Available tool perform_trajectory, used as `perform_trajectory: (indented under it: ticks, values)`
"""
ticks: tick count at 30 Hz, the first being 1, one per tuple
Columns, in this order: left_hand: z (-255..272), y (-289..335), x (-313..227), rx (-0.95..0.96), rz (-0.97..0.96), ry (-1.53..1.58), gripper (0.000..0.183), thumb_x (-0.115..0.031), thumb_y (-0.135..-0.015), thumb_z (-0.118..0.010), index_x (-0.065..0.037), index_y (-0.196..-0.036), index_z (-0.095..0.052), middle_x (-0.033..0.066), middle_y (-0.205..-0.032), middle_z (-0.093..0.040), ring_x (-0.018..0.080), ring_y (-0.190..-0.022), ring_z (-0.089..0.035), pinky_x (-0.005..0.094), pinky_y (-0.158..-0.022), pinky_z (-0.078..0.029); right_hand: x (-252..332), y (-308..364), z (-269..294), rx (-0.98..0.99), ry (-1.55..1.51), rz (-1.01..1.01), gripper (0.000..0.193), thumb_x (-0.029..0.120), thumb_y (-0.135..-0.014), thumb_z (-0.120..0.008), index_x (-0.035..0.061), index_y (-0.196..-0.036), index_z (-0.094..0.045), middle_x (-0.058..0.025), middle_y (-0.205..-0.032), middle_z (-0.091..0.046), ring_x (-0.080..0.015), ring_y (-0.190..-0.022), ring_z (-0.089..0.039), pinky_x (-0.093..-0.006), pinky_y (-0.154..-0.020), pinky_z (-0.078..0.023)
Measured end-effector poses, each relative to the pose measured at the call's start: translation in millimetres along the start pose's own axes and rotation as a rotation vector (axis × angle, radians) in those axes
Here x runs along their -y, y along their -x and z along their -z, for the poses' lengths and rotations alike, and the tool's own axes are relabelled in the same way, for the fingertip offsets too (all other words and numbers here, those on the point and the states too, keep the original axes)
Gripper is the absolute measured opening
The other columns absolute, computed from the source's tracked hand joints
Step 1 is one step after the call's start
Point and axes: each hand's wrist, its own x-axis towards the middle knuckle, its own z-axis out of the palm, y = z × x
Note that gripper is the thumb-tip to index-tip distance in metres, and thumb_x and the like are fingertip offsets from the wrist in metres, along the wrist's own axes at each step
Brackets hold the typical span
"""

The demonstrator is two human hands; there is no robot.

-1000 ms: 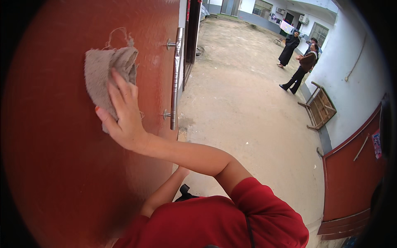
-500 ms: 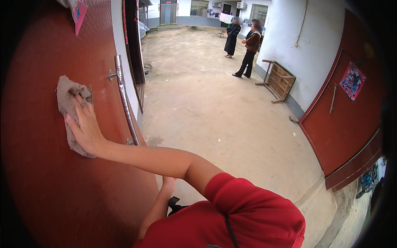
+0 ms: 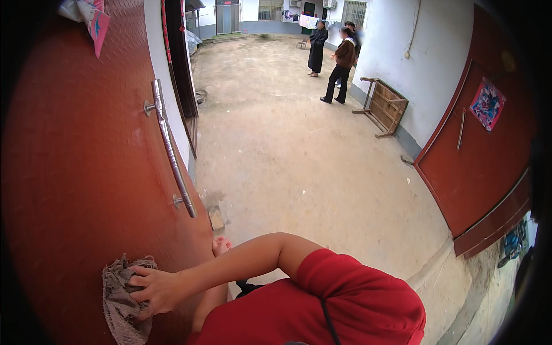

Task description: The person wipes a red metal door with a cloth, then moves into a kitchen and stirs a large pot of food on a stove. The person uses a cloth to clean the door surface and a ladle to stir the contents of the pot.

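My right hand (image 3: pixel 158 290) presses a crumpled grey-brown cleaning rag (image 3: pixel 123 299) against the lower part of a red metal door (image 3: pixel 75 190) on the left. Its fingers are bent over the frayed cloth. My right arm, in a short red sleeve, reaches across in front of me. My left hand (image 3: pixel 221 246) is at the door's free edge, its fingers curled there and partly hidden by my right arm. A shiny metal pull handle (image 3: pixel 168 141) stands on the door above both hands.
A second red door (image 3: pixel 448 167) stands on the right, with a colourful poster (image 3: pixel 487 104). A wooden table (image 3: pixel 386 107) lies on its side by the white wall. Several people, including one in a brown top (image 3: pixel 345 54), stand in the yard. A brick-like block (image 3: pixel 216 218) lies near the door's edge.
My right hand has slid the rag down the door, from beside the handle to well below it. The rag is more bunched. My left hand shows slightly farther left, against the door's edge.
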Motion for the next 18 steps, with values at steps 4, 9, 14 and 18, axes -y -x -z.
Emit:
perform_trajectory:
  ticks: [4, 9, 14, 18]
  values:
    - [-6.9, -2.9, 18.7, -0.022, -0.048, -0.072, 0.026, -0.011, -0.084, -0.065, -0.004, -0.108, -0.058, 0.0088, -0.105, -0.060, 0.0203, -0.098, -0.058, 0.0349, -0.084, -0.048, -17.2, 13.8, 11.4, 0.104, 0.043, -0.276, 0.043, 0.028, -0.061, -0.076, 0.0228, -0.103, -0.070, -0.0142, -0.116, -0.049, -0.0389, -0.116, -0.042, -0.0571, -0.097, -0.037]
    - [-15.1, -15.4, 6.1, -0.187, -0.258, -0.192, 0.028, -0.011, -0.083, -0.066, -0.004, -0.108, -0.058, 0.0094, -0.108, -0.059, 0.0215, -0.101, -0.057, 0.0356, -0.086, -0.047, -72.2, -52.9, 33.0, -0.096, -0.024, -0.674, 0.063, 0.022, -0.074, -0.069, 0.0008, -0.130, -0.048, -0.0218, -0.133, -0.041, -0.0459, -0.124, -0.034, -0.0548, -0.104, -0.032]
    - [-35.6, -53.6, -22.8, -0.449, -0.576, -0.348, 0.030, -0.012, -0.082, -0.066, -0.004, -0.109, -0.058, 0.0100, -0.111, -0.058, 0.0227, -0.104, -0.056, 0.0363, -0.088, -0.046, -54.5, -63.9, 40.0, -0.100, 0.130, -0.569, 0.064, 0.017, -0.073, -0.071, 0.0034, -0.132, -0.048, -0.0180, -0.154, -0.025, -0.0457, -0.133, -0.027, -0.0530, -0.107, -0.032]
    - [-5.3, -97.0, 20.6, -0.524, -0.437, -0.424, 0.038, -0.013, -0.076, -0.069, -0.004, -0.112, -0.058, 0.0131, -0.121, -0.053, 0.0280, -0.110, -0.053, 0.0368, -0.093, -0.044, 20.2, -3.3, 14.7, 0.233, -0.121, -0.417, 0.065, 0.016, -0.071, -0.072, 0.0089, -0.132, -0.050, -0.0167, -0.147, -0.034, -0.0466, -0.132, -0.030, -0.0602, -0.107, -0.030]
